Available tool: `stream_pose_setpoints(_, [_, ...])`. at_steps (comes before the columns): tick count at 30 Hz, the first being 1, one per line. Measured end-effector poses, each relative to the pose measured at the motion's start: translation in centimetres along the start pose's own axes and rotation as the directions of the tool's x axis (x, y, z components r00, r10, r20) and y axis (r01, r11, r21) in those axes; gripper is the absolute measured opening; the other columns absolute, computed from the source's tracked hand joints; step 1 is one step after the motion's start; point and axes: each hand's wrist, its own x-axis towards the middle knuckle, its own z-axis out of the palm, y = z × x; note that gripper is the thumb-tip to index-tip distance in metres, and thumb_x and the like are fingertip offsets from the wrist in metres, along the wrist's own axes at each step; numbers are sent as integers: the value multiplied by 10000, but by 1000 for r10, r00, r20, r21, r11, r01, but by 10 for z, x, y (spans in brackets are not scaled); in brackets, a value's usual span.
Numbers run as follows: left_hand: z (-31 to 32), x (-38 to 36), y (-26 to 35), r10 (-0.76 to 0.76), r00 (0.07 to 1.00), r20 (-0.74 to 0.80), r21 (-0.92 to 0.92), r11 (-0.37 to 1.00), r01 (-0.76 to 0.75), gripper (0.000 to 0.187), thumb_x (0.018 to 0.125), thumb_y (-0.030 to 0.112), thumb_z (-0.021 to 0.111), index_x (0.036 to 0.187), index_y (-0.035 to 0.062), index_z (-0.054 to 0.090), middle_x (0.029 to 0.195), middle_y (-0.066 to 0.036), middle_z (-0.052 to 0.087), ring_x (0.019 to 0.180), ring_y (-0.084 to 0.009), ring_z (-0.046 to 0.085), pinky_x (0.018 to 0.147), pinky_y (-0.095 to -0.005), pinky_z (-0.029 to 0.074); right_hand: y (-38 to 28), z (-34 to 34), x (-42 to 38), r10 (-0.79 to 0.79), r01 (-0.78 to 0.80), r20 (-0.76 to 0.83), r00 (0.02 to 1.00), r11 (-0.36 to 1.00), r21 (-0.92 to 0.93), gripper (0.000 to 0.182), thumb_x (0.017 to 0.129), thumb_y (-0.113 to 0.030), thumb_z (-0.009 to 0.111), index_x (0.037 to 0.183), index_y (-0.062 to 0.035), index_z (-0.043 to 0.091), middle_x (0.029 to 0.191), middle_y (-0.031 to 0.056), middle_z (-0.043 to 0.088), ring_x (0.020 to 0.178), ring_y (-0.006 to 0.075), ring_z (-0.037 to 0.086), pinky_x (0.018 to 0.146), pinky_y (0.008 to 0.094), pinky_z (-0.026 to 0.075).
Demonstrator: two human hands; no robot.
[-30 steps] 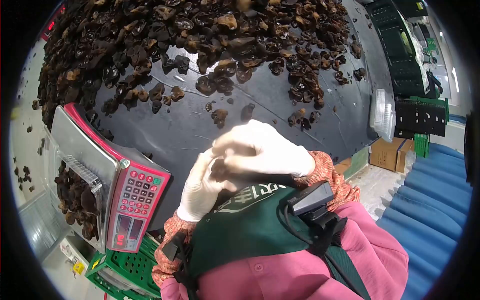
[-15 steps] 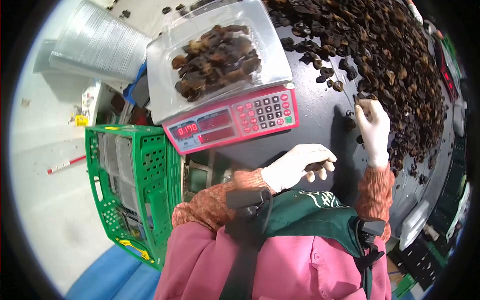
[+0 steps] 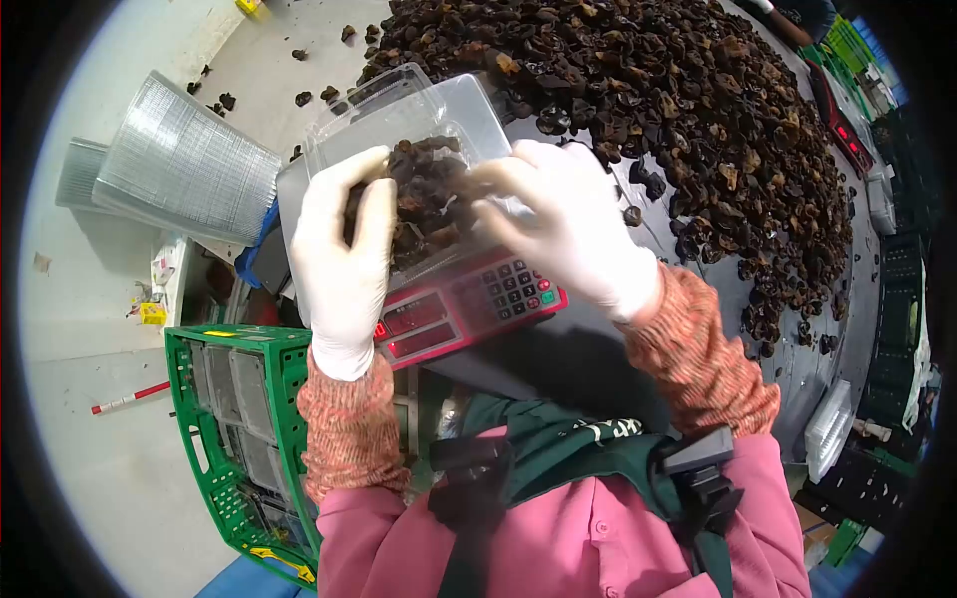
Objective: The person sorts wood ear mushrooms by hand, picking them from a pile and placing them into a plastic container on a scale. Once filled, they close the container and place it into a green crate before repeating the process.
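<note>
Dark wood ear mushrooms [image 3: 429,189] lie in a clear plastic tray [image 3: 424,120] on the platform of a red digital scale [image 3: 424,344]. My left hand [image 3: 344,259], white-gloved, curves over the tray's left side, thumb and fingers apart, dark pieces showing in the gap. From the right, my right hand [image 3: 578,224], also gloved, reaches over the mushrooms. Its thumb and fingers are spread, the tips smeared by motion at the pieces. Whether either hand grips a piece is not clear. My left hand hides most of the scale's weight readout.
A large heap of wood ear mushrooms [image 3: 638,80] spreads over the dark table behind and right. Stacked clear trays [image 3: 189,159] stand at left, above a green crate [image 3: 249,439]. At far right are another scale [image 3: 837,125] and, at the top, a co-worker's arm [image 3: 783,22].
Both hands have moved from in front of the scale and the heap's near edge up over the tray. The whole view has shifted, bringing a co-worker's arm into sight.
</note>
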Motion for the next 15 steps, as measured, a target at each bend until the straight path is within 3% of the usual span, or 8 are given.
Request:
stream_pose_setpoints(1, [-1, 7, -9, 120, 989, 91, 235, 962, -139, 279, 968, 150, 665, 1201, -3, 650, 1113, -84, 685, 1026, -182, 634, 933, -318, 491, 4, 13, 4, -39, 39, 1, 999, 999, 1, 202, 847, -142, 710, 1044, -106, 686, 799, 39, 606, 724, 224, 585, 730, 348, 424])
stream_pose_setpoints(2, [-5, 9, -7, 77, 984, 160, 303, 945, -124, 311, 951, 129, 668, 1225, -16, 643, 1150, -104, 681, 1124, -212, 612, 1019, -346, 444, 5, 14, 6, -18, 18, 8, 1000, 999, 51, 201, 847, -139, 709, 1044, -103, 688, 799, 41, 605, 719, 224, 584, 729, 346, 424])
stream_pose_setpoints(4, [-17, 10, -8, 50, 998, 50, 176, 983, -58, 305, 959, 125, 652, 1229, -16, 645, 1185, -111, 678, 1150, -206, 607, 1041, -334, 428, 13, 12, 8, 22, -26, 30, 999, 990, 139, 199, 848, -134, 707, 1043, -98, 691, 799, 43, 602, 709, 226, 581, 727, 341, 424])
stream_pose_setpoints(5, [-25, 7, -11, 19, 1000, -4, 108, 994, -18, 302, 964, 123, 643, 1232, -16, 647, 1203, -114, 676, 1163, -203, 605, 1052, -328, 420, 14, -3, 5, 47, -49, 26, 999, 995, 81, 178, 844, -100, 707, 1021, -81, 701, 804, 43, 623, 682, 212, 583, 703, 331, 437])
stream_pose_setpoints(7, [-48, -1, -21, -143, 981, -127, -8, 990, 143, 304, 1008, 142, 589, 1258, -22, 644, 1263, -115, 666, 1195, -198, 597, 1082, -330, 401, 29, -13, -12, 169, -178, 67, 983, 970, 167, 114, 846, -112, 684, 960, -107, 691, 787, 51, 604, 755, 259, 609, 702, 367, 432])
stream_pose_setpoints(8, [-61, -7, -32, -193, 970, -148, -39, 981, 189, 320, 1026, 166, 558, 1265, -32, 637, 1259, -132, 665, 1206, -207, 596, 1100, -349, 400, 27, -23, -18, 164, -170, 114, 980, 984, 49, 124, 830, -97, 693, 954, -101, 694, 767, 56, 587, 734, 257, 592, 695, 361, 420])
stream_pose_setpoints(9, [-72, -13, -42, -240, 956, -167, -69, 970, 232, 340, 1043, 189, 528, 1271, -42, 629, 1255, -148, 665, 1217, -215, 595, 1119, -368, 399, 27, -23, -26, 198, -218, 175, 964, 971, 100, 168, 809, -96, 710, 975, -106, 687, 790, 56, 581, 740, 249, 580, 708, 356, 406])
stream_pose_setpoints(15, [-100, -45, -59, -360, 899, -249, -58, 932, 357, 361, 1054, 208, 512, 1269, -60, 620, 1243, -169, 668, 1200, -230, 615, 1110, -376, 424, 1, -15, -13, -33, 42, 217, 976, 998, -38, 393, 721, -12, 750, 1094, -130, 705, 863, 7, 617, 797, 207, 600, 758, 348, 428])
